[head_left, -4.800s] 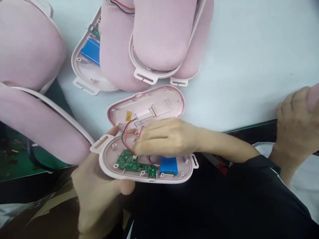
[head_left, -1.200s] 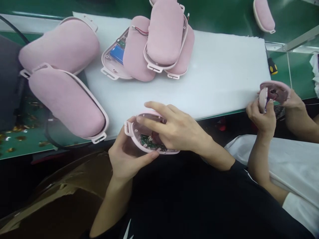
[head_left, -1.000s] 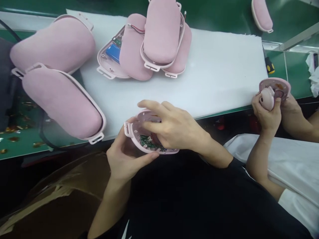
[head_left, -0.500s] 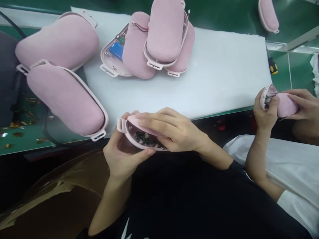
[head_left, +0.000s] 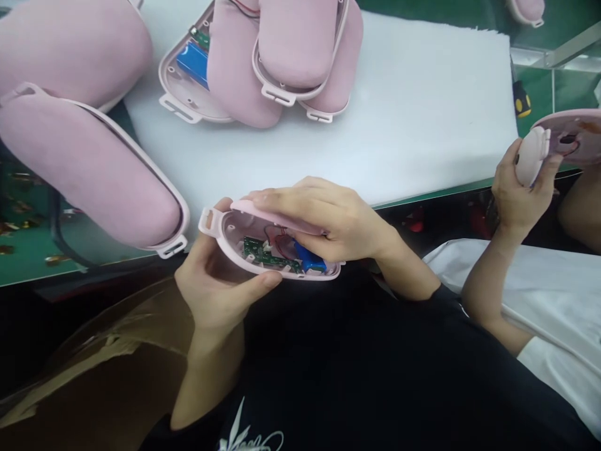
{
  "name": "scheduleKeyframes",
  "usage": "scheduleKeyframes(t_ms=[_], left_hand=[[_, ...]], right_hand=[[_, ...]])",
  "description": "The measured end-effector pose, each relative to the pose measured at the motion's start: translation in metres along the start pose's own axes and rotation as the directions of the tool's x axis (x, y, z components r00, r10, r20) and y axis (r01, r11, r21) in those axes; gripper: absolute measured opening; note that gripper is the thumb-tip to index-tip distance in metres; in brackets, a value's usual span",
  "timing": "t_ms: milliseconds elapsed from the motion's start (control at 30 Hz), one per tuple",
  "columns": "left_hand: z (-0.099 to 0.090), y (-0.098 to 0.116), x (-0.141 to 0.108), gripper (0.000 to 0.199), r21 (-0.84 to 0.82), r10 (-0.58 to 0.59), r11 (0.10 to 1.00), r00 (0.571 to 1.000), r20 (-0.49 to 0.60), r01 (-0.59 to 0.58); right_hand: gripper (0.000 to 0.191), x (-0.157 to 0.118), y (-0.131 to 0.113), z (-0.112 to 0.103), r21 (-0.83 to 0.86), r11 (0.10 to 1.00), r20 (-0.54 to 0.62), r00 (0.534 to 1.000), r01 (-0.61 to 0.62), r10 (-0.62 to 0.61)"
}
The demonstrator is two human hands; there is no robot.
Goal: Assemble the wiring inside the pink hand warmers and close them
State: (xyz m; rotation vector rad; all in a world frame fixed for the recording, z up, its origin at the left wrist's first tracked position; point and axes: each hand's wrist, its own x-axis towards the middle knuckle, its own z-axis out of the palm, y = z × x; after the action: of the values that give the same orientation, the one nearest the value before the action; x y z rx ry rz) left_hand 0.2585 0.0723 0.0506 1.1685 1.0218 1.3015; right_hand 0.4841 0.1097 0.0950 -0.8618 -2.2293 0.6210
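Observation:
My left hand [head_left: 220, 288] grips a pink plastic shell [head_left: 239, 263] from its left end and underside, thumb along the near rim. Inside the shell lie a green circuit board [head_left: 263, 254], a blue battery [head_left: 310, 258] and red and black wires. Over its far side, my right hand [head_left: 333, 216] holds a pink padded cover [head_left: 282, 219], tilted up from the shell so the inside shows. The fingers of my right hand lie across the cover's top, and its thumb is bent beneath the edge.
Several pink padded units [head_left: 300, 44] lie on a white foam sheet [head_left: 399, 113], one showing a blue battery. More pink units [head_left: 107, 169] are at the left. At right, another person's hand [head_left: 521, 188] holds parts near a yellow-black tool [head_left: 521, 99].
The cover and shell now stand wider apart, revealing the battery and wires. Both my hands appear slightly further left and up. The other person's parts have been turned.

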Motion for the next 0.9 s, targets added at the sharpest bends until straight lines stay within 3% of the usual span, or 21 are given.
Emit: scheduleKeyframes(t_ms=[300,467,733,900], left_hand=[[0.005,-0.001,0.001,0.085,-0.051,0.037,0.998,0.999,-0.014,-0.038],[0.006,0.001,0.002,0.084,-0.049,0.072,0.996,0.997,0.001,-0.071],[0.000,0.001,0.001,0.085,-0.014,0.061,0.998,0.998,0.015,-0.061],[0.002,0.001,0.004,0.078,-0.011,0.116,0.993,0.990,0.074,-0.115]], right_hand=[[0.033,-0.002,-0.007,0.009,0.008,1.000,-0.064,0.998,0.007,-0.007],[0.032,-0.005,-0.004,0.016,0.003,0.999,-0.198,0.979,0.053,-0.051],[0.032,-0.008,-0.008,0.029,-0.084,0.994,-0.158,0.986,-0.069,0.055],[0.033,-0.008,-0.008,0.037,-0.041,0.999,-0.251,0.968,-0.006,-0.004]])
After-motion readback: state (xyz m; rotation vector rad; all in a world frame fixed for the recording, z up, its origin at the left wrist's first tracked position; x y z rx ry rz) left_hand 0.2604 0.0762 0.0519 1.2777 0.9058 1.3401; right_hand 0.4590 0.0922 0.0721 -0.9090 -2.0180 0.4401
